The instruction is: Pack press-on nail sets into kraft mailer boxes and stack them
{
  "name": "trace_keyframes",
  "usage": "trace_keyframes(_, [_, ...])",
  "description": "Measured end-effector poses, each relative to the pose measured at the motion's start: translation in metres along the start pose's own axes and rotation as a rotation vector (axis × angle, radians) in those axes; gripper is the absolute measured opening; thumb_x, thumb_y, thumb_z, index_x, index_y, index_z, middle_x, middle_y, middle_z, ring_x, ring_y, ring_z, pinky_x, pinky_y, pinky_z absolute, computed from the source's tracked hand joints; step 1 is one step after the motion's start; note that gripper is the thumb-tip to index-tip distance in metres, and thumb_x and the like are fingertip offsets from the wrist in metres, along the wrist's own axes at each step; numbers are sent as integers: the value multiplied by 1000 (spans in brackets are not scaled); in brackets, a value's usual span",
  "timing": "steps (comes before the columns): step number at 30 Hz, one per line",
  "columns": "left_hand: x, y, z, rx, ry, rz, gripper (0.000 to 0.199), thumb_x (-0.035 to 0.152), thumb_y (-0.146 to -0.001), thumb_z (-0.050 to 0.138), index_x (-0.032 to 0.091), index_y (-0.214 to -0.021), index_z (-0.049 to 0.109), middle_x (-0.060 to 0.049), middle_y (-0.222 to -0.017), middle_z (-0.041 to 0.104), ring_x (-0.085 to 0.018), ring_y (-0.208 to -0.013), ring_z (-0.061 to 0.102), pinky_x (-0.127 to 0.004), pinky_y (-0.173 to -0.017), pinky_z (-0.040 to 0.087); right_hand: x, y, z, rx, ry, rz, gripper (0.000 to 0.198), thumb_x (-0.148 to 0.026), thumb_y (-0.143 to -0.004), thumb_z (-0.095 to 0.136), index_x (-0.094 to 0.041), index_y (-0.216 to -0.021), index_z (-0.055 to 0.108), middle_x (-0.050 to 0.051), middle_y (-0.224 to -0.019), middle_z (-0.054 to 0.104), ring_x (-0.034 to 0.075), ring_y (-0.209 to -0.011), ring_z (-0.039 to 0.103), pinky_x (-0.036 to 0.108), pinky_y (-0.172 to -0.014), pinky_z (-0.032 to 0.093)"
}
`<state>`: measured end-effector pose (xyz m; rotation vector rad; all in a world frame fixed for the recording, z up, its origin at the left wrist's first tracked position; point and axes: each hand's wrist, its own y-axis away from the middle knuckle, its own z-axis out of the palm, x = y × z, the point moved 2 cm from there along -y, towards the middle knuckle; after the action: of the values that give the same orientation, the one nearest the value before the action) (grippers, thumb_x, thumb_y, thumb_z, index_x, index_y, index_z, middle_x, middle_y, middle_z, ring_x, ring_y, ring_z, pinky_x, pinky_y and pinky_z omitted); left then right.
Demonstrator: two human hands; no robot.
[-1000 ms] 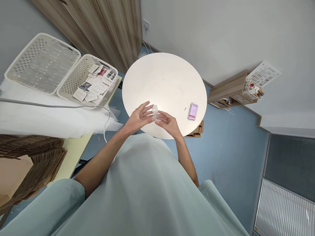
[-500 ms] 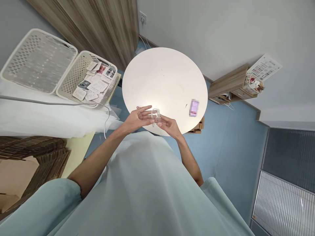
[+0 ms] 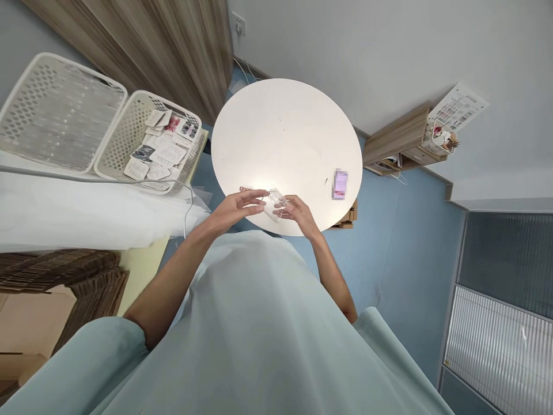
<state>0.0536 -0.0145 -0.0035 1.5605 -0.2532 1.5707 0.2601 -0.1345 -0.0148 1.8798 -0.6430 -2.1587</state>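
Clear plastic catches the light at the centre of the frame, where two bare hands meet over the near edge of a round white counter, as I see it from afar through the head camera. The right hand has its fingers curled around the right side of a clear plastic case, some of them visible through its wall. The left hand reaches in from the opposite side, thumb and fingers narrowly parted at the case's left edge; I cannot tell whether they grip it. The case sits at a slant between the hands. Just beyond the left fingers, a small reddish item shows, partly hidden.

To the right on the counter lies a purple rectangular item, blurred into blocks, with a small dark mark near it. At the upper left of the frame I see two white perforated baskets side by side: the left basket holds rows of clear plastic pieces, the right basket loose printed cards. Brown flattened cardboard is stacked at lower left.
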Motion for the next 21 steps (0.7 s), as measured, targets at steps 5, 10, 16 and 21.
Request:
trace_keyframes(5, [-8,-6,-4,50,-7,8,61,49,-78,94,22,-131,79,-17,-144,74,-34,-112,77,-58,-106,62,-5,-4,-2,36,0,4,57,-78,-93,69,-27,-118,70,6,-117,79,22,-94,81,39,-90,69])
trace_keyframes(10, [-22,-8,-5,38,10,45,79,39,-73,95,22,-145,69,-19,-144,72,-28,-104,78,-54,-102,63,-3,-15,2,171,61,3,66,-88,-93,62,-24,-107,71,6,-104,77,19,-80,78,36,-76,68])
trace_keyframes(16, [-33,-6,-8,66,20,45,95,38,-71,94,25,-158,58,-20,-154,65,-32,-109,79,-56,-100,65,4,-30,12,284,153,-35,69,-93,-89,61,-24,-90,66,1,-79,72,17,-68,72,31,-64,63])
trace_keyframes(21, [-36,-1,-13,73,80,52,111,44,-73,96,32,-170,43,-20,-168,54,-40,-129,74,-57,-103,65,4,-37,20,252,143,-7,71,-95,-87,62,-25,-91,65,0,-74,70,16,-62,70,31,-62,61])
